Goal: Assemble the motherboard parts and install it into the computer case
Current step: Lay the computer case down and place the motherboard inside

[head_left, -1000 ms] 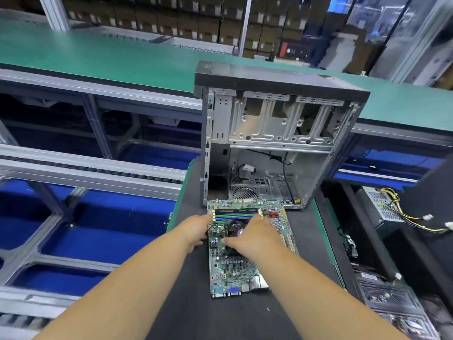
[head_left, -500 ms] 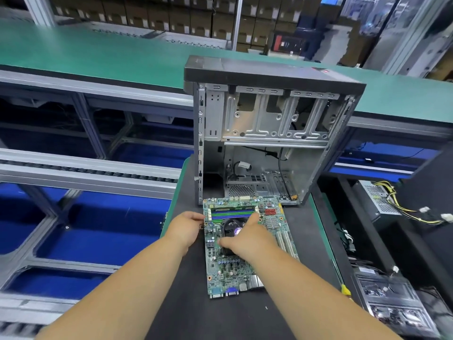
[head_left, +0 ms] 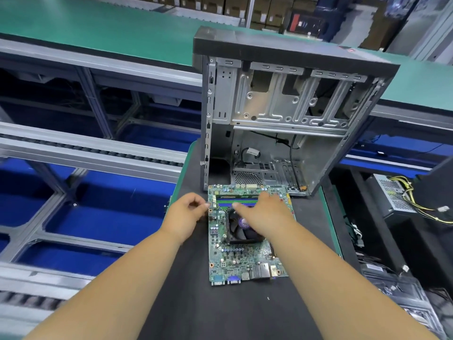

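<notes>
The green motherboard (head_left: 245,258) lies flat on the black mat, just in front of the open metal computer case (head_left: 282,114), which stands upright with its side off. A black cooler fan (head_left: 241,231) sits at the board's middle, with memory sticks (head_left: 232,200) in the slots beyond it. My left hand (head_left: 186,214) pinches the board's left edge near the far corner with curled fingers. My right hand (head_left: 267,214) lies over the board above the fan, its fingers straight and reaching left onto the memory slots. It hides part of the fan and the board's right side.
The black mat (head_left: 196,303) is narrow, with a drop to roller rails (head_left: 85,153) and blue bins on the left. A power supply with yellow cables (head_left: 397,195) and other metal parts (head_left: 404,295) sit on the right. A green conveyor (head_left: 98,28) runs behind the case.
My right hand has slid from the cooler fan up toward the memory slots. My left hand has shifted off the board to its left edge. The board lies where it was.
</notes>
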